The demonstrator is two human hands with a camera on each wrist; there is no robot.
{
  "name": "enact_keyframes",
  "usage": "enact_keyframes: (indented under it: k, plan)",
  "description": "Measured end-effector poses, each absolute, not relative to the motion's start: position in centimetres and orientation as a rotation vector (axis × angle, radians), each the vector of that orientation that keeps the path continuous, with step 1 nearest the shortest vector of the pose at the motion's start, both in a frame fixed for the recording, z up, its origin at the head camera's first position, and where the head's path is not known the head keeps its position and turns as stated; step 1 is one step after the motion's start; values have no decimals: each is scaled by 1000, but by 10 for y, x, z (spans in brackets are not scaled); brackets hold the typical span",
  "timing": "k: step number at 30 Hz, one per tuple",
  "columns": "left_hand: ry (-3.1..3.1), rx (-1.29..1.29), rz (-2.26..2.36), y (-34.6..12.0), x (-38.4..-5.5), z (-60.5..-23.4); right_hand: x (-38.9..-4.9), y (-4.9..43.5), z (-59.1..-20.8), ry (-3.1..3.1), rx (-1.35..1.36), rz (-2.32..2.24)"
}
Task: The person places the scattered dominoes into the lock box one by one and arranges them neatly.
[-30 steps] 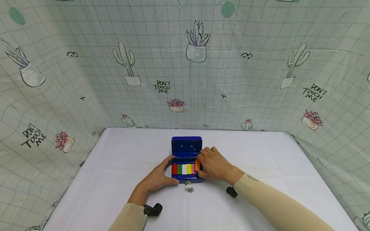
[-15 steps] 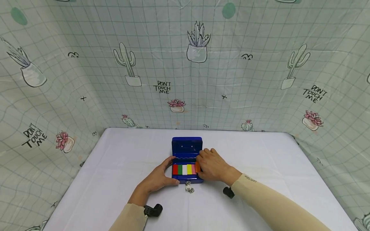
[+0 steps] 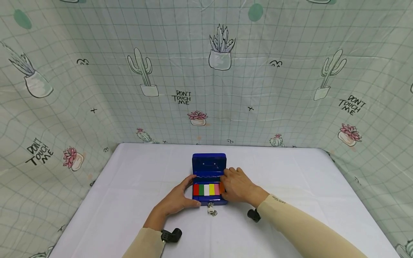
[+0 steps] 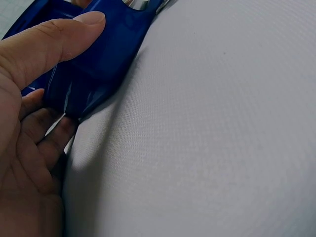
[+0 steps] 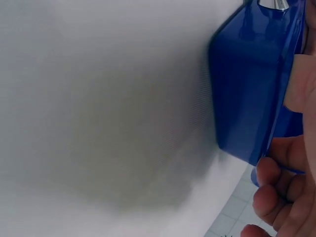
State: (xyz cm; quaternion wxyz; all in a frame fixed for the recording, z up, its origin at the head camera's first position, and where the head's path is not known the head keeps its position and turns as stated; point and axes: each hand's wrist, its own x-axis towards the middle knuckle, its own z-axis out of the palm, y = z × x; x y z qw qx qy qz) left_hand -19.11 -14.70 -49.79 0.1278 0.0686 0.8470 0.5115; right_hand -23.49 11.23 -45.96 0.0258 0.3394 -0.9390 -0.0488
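A blue metal cash box stands on the table with its lid raised. Inside lies a row of coloured blocks: red, green, white, yellow and pink. At the row's right end, my right hand holds an orange block, mostly hidden by the fingers. My left hand grips the box's left side. In the left wrist view its thumb presses on the blue wall. The right wrist view shows right fingers reaching over the box's rim.
A silver lock with keys hangs at the box's front. White cloth covers the table. A cactus-printed curtain rises behind and at both sides. Each wrist wears a small black camera.
My right hand has lowered the orange block into the right end of the row, with the fingers closing in over it. The left hand and the box stay put.
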Motion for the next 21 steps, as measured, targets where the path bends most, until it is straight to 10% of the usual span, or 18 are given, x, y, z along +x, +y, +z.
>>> enact_keyframes:
  k: [21]
  plan:
    - [2461,196,1501,-148,-191,-499,-229,97,-454,-2993,880,-168]
